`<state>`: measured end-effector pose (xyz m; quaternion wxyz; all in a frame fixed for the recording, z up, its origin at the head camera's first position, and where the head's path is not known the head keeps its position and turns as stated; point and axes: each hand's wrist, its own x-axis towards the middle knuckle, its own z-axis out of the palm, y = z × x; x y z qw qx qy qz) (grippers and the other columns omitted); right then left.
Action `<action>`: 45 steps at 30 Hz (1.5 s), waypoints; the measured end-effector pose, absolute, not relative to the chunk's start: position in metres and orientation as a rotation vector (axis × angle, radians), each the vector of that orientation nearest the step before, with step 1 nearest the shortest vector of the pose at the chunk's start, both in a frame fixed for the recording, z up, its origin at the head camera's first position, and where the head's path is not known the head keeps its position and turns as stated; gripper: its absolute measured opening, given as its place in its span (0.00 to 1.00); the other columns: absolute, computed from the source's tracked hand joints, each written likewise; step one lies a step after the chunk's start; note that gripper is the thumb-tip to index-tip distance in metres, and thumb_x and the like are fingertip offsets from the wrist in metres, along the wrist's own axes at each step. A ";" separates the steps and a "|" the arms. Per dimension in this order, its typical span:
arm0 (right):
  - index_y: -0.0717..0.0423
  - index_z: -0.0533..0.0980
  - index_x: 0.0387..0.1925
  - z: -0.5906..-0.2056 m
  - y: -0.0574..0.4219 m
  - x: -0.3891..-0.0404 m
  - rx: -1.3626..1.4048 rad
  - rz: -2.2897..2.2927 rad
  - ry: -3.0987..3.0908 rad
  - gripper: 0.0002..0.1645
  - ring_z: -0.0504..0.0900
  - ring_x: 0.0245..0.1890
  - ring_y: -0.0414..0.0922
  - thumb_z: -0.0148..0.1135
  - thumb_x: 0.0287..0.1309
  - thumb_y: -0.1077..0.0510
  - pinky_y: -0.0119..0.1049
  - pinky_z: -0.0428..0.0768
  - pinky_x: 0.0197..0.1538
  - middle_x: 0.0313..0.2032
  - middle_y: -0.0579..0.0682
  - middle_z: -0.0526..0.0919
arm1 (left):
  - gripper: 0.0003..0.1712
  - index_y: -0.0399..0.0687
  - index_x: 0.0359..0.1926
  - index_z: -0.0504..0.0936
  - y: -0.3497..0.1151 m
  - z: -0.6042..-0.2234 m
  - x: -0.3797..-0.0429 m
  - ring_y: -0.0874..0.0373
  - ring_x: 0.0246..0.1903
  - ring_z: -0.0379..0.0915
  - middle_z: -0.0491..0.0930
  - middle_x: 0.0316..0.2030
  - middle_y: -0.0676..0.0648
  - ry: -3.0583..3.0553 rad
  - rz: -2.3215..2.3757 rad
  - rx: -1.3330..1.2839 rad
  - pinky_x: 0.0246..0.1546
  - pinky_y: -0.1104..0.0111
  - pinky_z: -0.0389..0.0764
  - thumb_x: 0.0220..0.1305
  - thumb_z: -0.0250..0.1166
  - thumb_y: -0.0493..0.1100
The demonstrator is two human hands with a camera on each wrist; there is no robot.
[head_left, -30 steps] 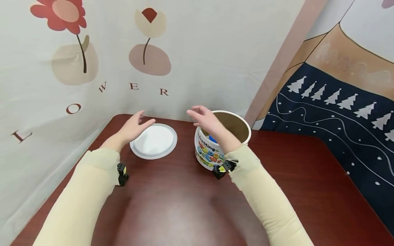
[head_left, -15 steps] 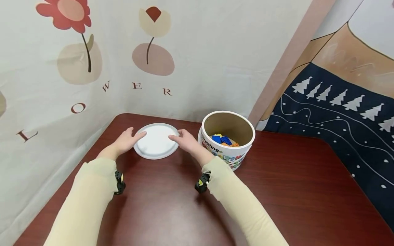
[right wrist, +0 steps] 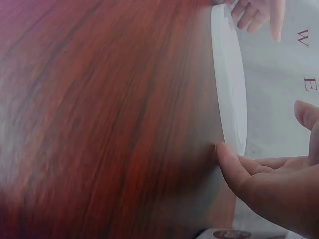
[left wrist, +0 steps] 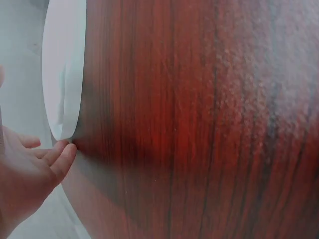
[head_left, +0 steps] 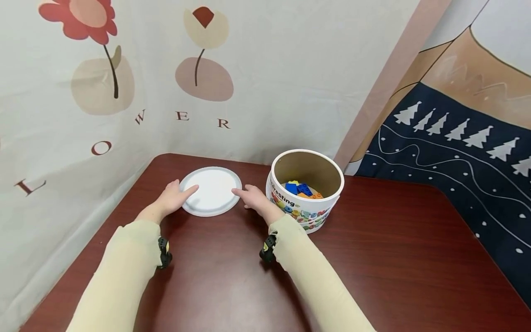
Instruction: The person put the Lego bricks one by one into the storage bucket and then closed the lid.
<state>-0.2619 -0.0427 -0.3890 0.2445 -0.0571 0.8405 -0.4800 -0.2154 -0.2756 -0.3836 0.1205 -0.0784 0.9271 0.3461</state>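
Observation:
A round white lid (head_left: 212, 190) lies on the brown table (head_left: 224, 276). My left hand (head_left: 171, 197) is at its left edge, with the thumb reaching over the rim. At the right edge is my right hand (head_left: 255, 200), fingers low beside the rim. In the left wrist view, the fingertips (left wrist: 67, 149) meet the lid's edge (left wrist: 75, 99) close to the tabletop. The right wrist view shows the fingertips (right wrist: 224, 149) right at the rim and the thumb (right wrist: 305, 113) raised apart from the lid.
A white printed bucket (head_left: 309, 213) without a cover stands just right of my right hand. Blue, yellow and orange toy bricks (head_left: 304, 189) lie inside it. A pale flower-print curtain (head_left: 274, 92) hangs behind the table, and a dark tree-print cloth (head_left: 439, 157) on the right.
My right hand has come down from in front of the bucket, leftward to the lid's right edge. The left hand has lowered to the lid's left edge. The lid lies in much the same place.

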 end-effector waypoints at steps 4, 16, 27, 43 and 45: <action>0.66 0.64 0.62 -0.389 -0.048 -0.258 -0.146 -1.391 2.234 0.35 0.74 0.55 0.49 0.51 0.65 0.44 0.39 0.78 0.54 0.60 0.60 0.70 | 0.54 0.21 0.67 0.31 -0.278 -0.378 -0.212 0.30 0.69 0.35 0.34 0.68 0.22 2.638 1.011 -0.269 0.68 0.44 0.46 0.68 0.34 0.68; 0.65 0.69 0.48 -0.486 -0.063 -0.314 0.059 -1.569 2.107 0.22 0.77 0.29 0.47 0.51 0.65 0.50 0.38 0.83 0.30 0.34 0.56 0.73 | 0.34 0.18 0.61 0.55 -0.295 -0.364 -0.199 0.51 0.40 0.69 0.67 0.43 0.34 2.416 1.075 -0.262 0.40 0.66 0.78 0.72 0.32 0.49; 0.71 0.68 0.53 -0.343 -0.045 -0.240 -0.073 -1.564 2.204 0.20 0.70 0.13 0.41 0.42 0.70 0.60 0.29 0.77 0.19 0.21 0.54 0.71 | 0.27 0.23 0.57 0.63 -0.305 -0.339 -0.200 0.60 0.29 0.69 0.73 0.30 0.47 2.450 1.123 -0.093 0.33 0.68 0.77 0.72 0.33 0.43; 0.68 0.67 0.57 -0.262 0.005 -0.254 -0.204 -1.671 2.148 0.22 0.72 0.13 0.39 0.49 0.67 0.58 0.26 0.76 0.19 0.18 0.49 0.73 | 0.31 0.37 0.69 0.54 -0.272 -0.279 -0.205 0.62 0.37 0.73 0.66 0.56 0.33 2.625 1.319 0.054 0.39 0.69 0.78 0.75 0.35 0.52; 0.67 0.66 0.58 -0.256 0.016 -0.255 -0.212 -1.662 2.166 0.23 0.73 0.14 0.38 0.49 0.67 0.57 0.26 0.76 0.20 0.20 0.48 0.73 | 0.31 0.40 0.71 0.49 -0.264 -0.273 -0.205 0.63 0.38 0.72 0.65 0.58 0.34 2.605 1.387 0.070 0.40 0.70 0.78 0.74 0.36 0.52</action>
